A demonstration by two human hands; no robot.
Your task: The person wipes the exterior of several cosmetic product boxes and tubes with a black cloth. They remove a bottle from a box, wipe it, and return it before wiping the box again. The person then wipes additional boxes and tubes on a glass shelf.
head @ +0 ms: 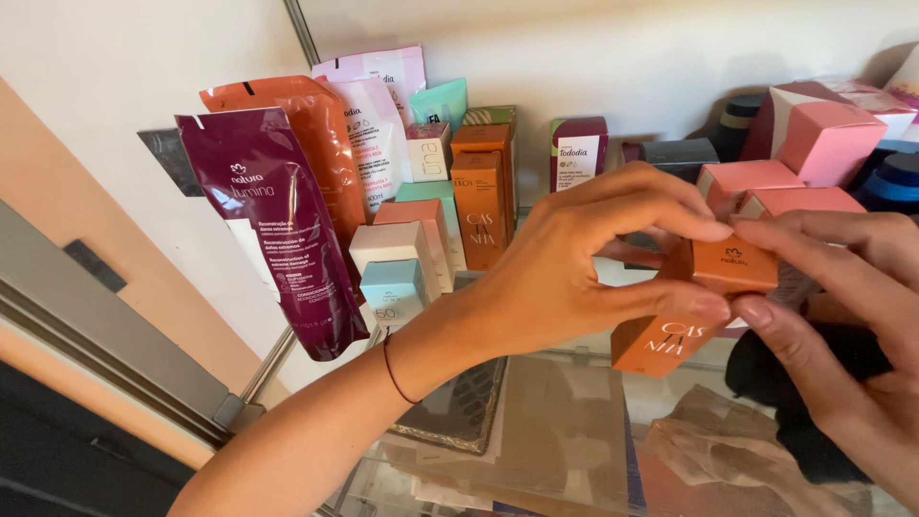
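Observation:
A small orange carton (713,287) is held above a glass shelf (536,421), tilted, with one end toward me. My left hand (584,258) pinches that end between thumb and fingers from the left. My right hand (842,316) grips the same end from the right with thumb and forefinger. A thin dark cord sits on my left wrist.
On the shelf's left stand a purple refill pouch (273,225), an orange pouch (321,134) and a pink-white pouch (378,105). Small boxes (412,254) and tall orange cartons (483,196) crowd the middle. Pink boxes (823,139) stack at the right. Dark cloth (804,431) lies below.

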